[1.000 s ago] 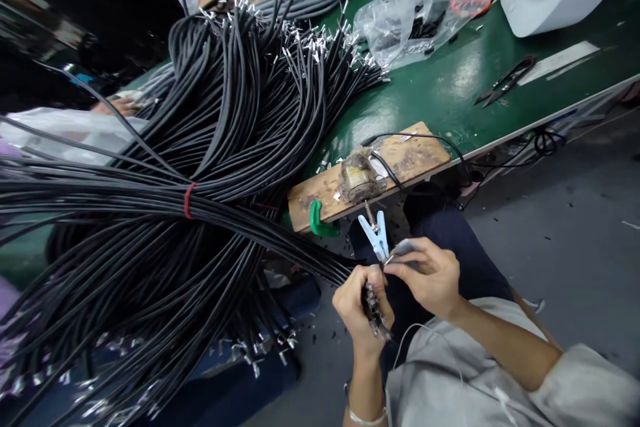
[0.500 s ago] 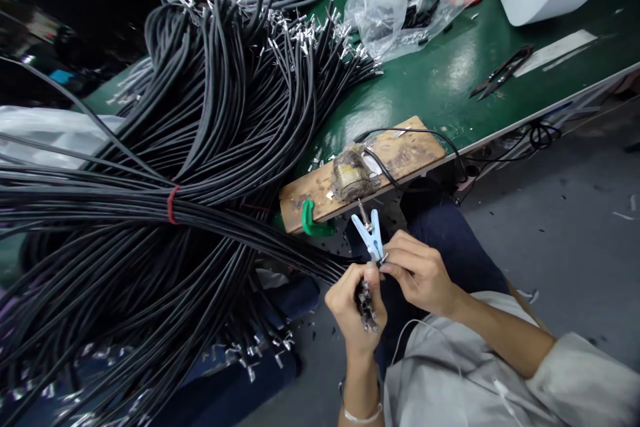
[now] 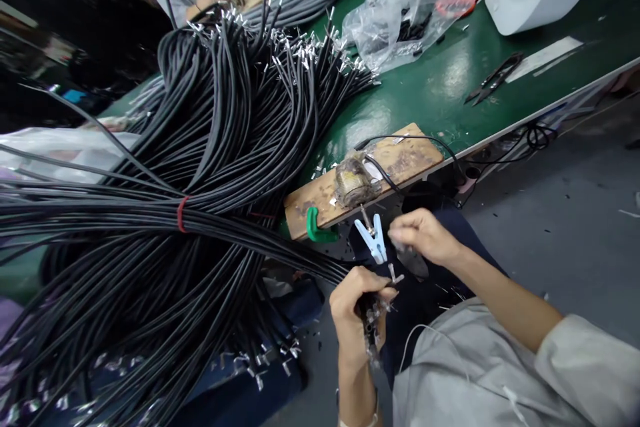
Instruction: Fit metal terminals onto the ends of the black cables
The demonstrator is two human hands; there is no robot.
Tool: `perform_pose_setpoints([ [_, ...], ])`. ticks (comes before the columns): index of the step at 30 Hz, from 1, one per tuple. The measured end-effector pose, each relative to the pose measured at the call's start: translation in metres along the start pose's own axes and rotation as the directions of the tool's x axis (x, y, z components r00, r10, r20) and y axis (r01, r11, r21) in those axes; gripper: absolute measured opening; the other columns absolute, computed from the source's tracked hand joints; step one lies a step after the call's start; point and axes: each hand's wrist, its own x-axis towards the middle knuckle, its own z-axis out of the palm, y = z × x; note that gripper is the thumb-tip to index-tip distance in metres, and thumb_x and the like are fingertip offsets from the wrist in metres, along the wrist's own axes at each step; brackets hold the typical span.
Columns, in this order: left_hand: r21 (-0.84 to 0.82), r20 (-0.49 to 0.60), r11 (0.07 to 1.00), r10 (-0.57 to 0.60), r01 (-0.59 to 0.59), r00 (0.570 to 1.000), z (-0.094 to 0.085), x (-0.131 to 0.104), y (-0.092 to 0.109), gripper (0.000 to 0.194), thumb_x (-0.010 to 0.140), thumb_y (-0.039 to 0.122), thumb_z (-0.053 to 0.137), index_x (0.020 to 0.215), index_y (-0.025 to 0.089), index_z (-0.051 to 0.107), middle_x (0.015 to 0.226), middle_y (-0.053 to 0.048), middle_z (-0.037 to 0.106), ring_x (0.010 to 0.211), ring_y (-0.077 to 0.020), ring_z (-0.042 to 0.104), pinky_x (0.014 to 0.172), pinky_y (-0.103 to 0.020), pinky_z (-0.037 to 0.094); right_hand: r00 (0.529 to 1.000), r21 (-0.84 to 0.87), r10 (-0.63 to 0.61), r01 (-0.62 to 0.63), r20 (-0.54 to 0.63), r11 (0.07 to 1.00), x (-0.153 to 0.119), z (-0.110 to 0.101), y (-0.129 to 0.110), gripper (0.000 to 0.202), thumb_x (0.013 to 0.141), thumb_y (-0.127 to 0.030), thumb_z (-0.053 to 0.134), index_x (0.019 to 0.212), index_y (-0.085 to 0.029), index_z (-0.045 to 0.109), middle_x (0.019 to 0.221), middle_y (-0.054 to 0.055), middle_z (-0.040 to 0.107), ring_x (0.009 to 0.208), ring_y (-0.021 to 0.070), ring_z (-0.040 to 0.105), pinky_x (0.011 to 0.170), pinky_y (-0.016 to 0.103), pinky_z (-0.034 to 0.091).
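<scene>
"Just off the edge of the green table (image 3: 425, 90), I've got the left hand (image 3: 350, 303) clamped round a bunch of black cables (image 3: 295, 250), silvery ends (image 3: 373, 320) poking out of the fist!"

"And the right hand (image 3: 425, 235)?"

"Beside the blue clothespin (image 3: 374, 240), not touching it, fingers curled; whether they pinch anything, I can't tell, it blurs there."

"Where does the bunch run?"

"Off to the left, through a red band (image 3: 182, 213), across the big heap (image 3: 235, 100). My clothespin sits by the metal shaft (image 3: 367, 217), below the wooden board (image 3: 415, 147)."
</scene>
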Motion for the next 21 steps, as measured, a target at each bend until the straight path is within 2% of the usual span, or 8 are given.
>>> perform_pose_setpoints([
  [2,-0.050,-0.043,0.998,0.038,-0.040,0.998,0.001,0.000,-0.001,0.012,0.082,0.020,0.068,0.072,0.017,0.062,0.063,0.001,0.060,0.056,-0.0112,0.055,0.056,-0.023,0.044,0.999,0.079,-0.033,0.036,-0.038,0.996,0.008,0.005,-0.003,0.047,0.080,-0.052,0.066,0.055,-0.014,0.057,0.050,-0.003,0.050,0.047,0.0067,0.039,0.045,0.021,0.030],
  [5,-0.076,-0.125,0.993,0.076,-0.086,0.989,0.002,0.001,-0.003,0.009,0.084,0.023,0.067,0.076,0.018,0.064,0.064,0.002,0.060,0.058,-0.0112,0.054,0.057,-0.023,0.044,0.991,0.290,-0.011,-0.028,0.132,0.957,0.016,0.021,-0.004,0.052,0.082,-0.061,0.060,0.063,-0.013,0.062,0.056,0.001,0.055,0.055,0.0096,0.048,0.051,0.022,0.038],
  [6,-0.071,-0.150,0.993,0.078,-0.090,0.986,0.003,0.002,-0.003,0.009,0.084,0.024,0.067,0.077,0.018,0.064,0.063,0.002,0.060,0.058,-0.0114,0.054,0.058,-0.023,0.045,0.987,0.355,0.003,-0.059,0.158,0.933,0.018,0.026,-0.004,0.052,0.080,-0.061,0.062,0.065,-0.012,0.064,0.059,0.002,0.058,0.058,0.0106,0.051,0.053,0.022,0.040],
  [8,-0.055,-0.180,0.996,0.064,-0.075,0.982,0.004,0.002,-0.003,0.009,0.085,0.024,0.067,0.078,0.019,0.063,0.063,0.002,0.059,0.058,-0.0116,0.054,0.058,-0.024,0.045,0.991,0.443,0.045,-0.096,0.125,0.891,0.019,0.033,-0.004,0.047,0.076,-0.058,0.069,0.069,-0.011,0.067,0.062,0.003,0.061,0.060,0.0111,0.054,0.053,0.021,0.042],
  [11,-0.006,-0.166,1.000,0.024,-0.025,0.986,0.005,0.003,-0.003,0.009,0.084,0.021,0.066,0.076,0.019,0.062,0.065,0.002,0.058,0.059,-0.0116,0.054,0.058,-0.023,0.043,0.994,0.487,0.081,-0.106,0.071,0.867,0.020,0.035,-0.006,0.043,0.072,-0.053,0.075,0.068,-0.011,0.068,0.062,0.003,0.061,0.053,0.0090,0.053,0.047,0.019,0.039],
  [15,0.097,-0.085,0.994,-0.033,0.041,0.996,0.004,0.004,-0.001,0.012,0.084,0.018,0.064,0.072,0.018,0.060,0.065,0.001,0.058,0.057,-0.0110,0.053,0.056,-0.022,0.041,0.989,0.507,0.079,-0.130,0.122,0.852,0.018,0.034,-0.006,0.044,0.075,-0.054,0.072,0.070,-0.010,0.068,0.061,0.003,0.062,0.051,0.0089,0.052,0.047,0.019,0.039],
  [18,0.119,-0.065,0.991,-0.047,0.054,0.997,0.003,0.007,0.003,0.014,0.084,0.018,0.062,0.071,0.018,0.059,0.063,0.002,0.056,0.055,-0.0099,0.052,0.054,-0.021,0.040,0.981,0.524,0.083,-0.163,0.174,0.836,0.016,0.033,-0.001,0.049,0.079,-0.059,0.065,0.070,-0.011,0.067,0.063,0.004,0.062,0.055,0.0111,0.054,0.051,0.022,0.041],
  [21,0.096,-0.067,0.995,-0.035,0.041,0.997,0.002,0.009,0.005,0.014,0.084,0.018,0.062,0.070,0.018,0.059,0.062,0.002,0.057,0.054,-0.0104,0.053,0.054,-0.021,0.041,0.981,0.552,0.127,-0.188,0.148,0.812,0.014,0.025,0.007,0.051,0.080,-0.060,0.063,0.068,-0.011,0.065,0.061,0.004,0.060,0.054,0.0101,0.051,0.051,0.022,0.039],
])
